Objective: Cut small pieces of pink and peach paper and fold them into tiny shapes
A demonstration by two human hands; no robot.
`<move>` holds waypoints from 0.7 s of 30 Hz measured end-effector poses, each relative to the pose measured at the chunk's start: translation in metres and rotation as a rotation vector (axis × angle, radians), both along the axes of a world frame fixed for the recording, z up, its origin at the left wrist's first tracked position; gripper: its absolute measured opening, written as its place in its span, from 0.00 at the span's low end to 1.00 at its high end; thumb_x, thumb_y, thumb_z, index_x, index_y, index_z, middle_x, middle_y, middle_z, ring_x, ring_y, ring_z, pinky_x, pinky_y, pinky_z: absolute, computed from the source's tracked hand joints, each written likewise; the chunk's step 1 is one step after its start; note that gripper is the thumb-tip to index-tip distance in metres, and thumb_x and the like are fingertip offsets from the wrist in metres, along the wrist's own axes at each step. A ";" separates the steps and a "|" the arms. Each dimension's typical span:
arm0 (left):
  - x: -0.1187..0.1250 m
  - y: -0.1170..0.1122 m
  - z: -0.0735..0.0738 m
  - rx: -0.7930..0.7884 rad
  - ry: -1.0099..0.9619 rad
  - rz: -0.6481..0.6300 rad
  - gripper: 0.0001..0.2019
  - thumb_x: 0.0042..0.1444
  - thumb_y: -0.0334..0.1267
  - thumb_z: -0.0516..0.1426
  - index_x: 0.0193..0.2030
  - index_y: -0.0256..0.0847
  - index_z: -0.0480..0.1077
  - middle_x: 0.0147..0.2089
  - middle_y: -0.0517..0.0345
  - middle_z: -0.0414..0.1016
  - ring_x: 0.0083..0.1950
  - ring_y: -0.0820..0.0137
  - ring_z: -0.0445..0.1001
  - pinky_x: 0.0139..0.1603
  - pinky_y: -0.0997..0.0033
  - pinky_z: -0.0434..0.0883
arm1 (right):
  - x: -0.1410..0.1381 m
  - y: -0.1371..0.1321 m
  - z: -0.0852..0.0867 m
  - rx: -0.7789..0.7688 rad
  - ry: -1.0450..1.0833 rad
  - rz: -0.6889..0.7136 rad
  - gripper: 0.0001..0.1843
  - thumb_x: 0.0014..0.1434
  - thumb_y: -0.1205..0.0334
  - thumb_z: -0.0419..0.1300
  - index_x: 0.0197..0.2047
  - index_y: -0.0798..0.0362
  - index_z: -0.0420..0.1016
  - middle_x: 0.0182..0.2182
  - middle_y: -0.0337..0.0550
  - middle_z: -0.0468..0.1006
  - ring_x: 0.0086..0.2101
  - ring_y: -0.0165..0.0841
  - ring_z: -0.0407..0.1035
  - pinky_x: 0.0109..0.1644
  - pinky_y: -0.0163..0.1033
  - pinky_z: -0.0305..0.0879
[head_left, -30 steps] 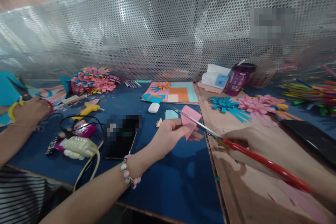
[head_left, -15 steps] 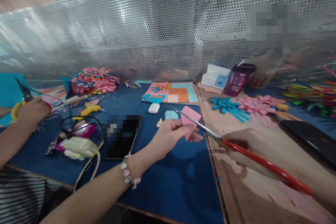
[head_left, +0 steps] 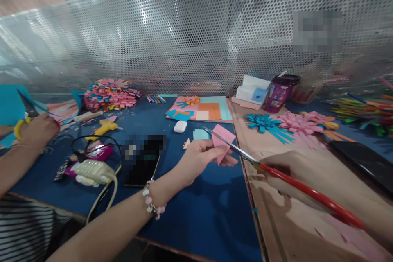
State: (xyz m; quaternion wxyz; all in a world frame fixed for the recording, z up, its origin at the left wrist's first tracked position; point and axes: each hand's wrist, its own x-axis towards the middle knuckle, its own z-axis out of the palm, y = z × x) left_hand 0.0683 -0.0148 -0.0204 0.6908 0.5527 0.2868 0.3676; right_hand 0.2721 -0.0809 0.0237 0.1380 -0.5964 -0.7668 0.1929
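Your left fingers are pinching the pink paper, right of the white earbud case; your right fingers are gripping red-handled scissors, farther right of it — if the paper is flexing, the blade could nick your thumb.

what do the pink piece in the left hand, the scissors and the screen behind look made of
Pink piece: probably matte paper or card, thin with crisp edges. Scissors: blades likely polished steel, silvery and shiny; red handle glossy, perhaps plastic, from its highlight. Screen: apparently perforated metal, by silvery glints.
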 end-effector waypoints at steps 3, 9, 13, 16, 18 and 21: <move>0.000 0.000 -0.001 -0.013 -0.001 -0.003 0.12 0.52 0.41 0.57 0.35 0.32 0.73 0.31 0.46 0.79 0.33 0.67 0.76 0.38 0.66 0.70 | 0.001 0.002 0.003 -0.074 -0.019 0.022 0.11 0.51 0.65 0.53 0.22 0.52 0.73 0.20 0.39 0.75 0.20 0.30 0.67 0.19 0.32 0.53; 0.000 0.001 -0.001 -0.019 -0.012 -0.016 0.11 0.53 0.40 0.57 0.35 0.33 0.72 0.31 0.47 0.79 0.32 0.69 0.76 0.37 0.69 0.70 | -0.001 0.002 0.006 -0.064 -0.126 0.009 0.11 0.52 0.63 0.53 0.25 0.52 0.76 0.20 0.40 0.76 0.21 0.31 0.68 0.20 0.33 0.53; 0.000 0.001 -0.001 -0.033 -0.008 -0.013 0.11 0.52 0.40 0.57 0.35 0.33 0.72 0.31 0.47 0.78 0.33 0.68 0.76 0.36 0.69 0.69 | -0.005 0.001 0.007 -0.071 -0.128 -0.012 0.10 0.50 0.65 0.53 0.24 0.51 0.76 0.19 0.39 0.76 0.19 0.31 0.67 0.20 0.33 0.52; 0.000 0.001 -0.001 -0.048 -0.023 -0.019 0.10 0.52 0.40 0.57 0.35 0.33 0.73 0.31 0.47 0.79 0.33 0.68 0.76 0.37 0.68 0.69 | -0.003 0.003 0.001 -0.053 -0.066 -0.008 0.10 0.50 0.64 0.53 0.22 0.51 0.74 0.16 0.38 0.74 0.17 0.31 0.66 0.19 0.33 0.53; -0.001 0.001 -0.001 -0.050 -0.028 -0.022 0.10 0.52 0.40 0.57 0.35 0.33 0.73 0.31 0.47 0.79 0.32 0.68 0.76 0.38 0.68 0.69 | 0.002 0.005 -0.007 0.002 -0.013 0.023 0.11 0.50 0.62 0.54 0.20 0.51 0.72 0.16 0.38 0.73 0.18 0.30 0.66 0.20 0.33 0.54; -0.001 0.002 -0.002 -0.052 -0.030 -0.021 0.10 0.52 0.39 0.57 0.35 0.33 0.73 0.32 0.46 0.79 0.32 0.68 0.76 0.37 0.68 0.69 | 0.008 0.007 -0.019 0.035 -0.014 0.078 0.12 0.52 0.62 0.52 0.21 0.52 0.70 0.18 0.39 0.72 0.20 0.31 0.67 0.23 0.34 0.57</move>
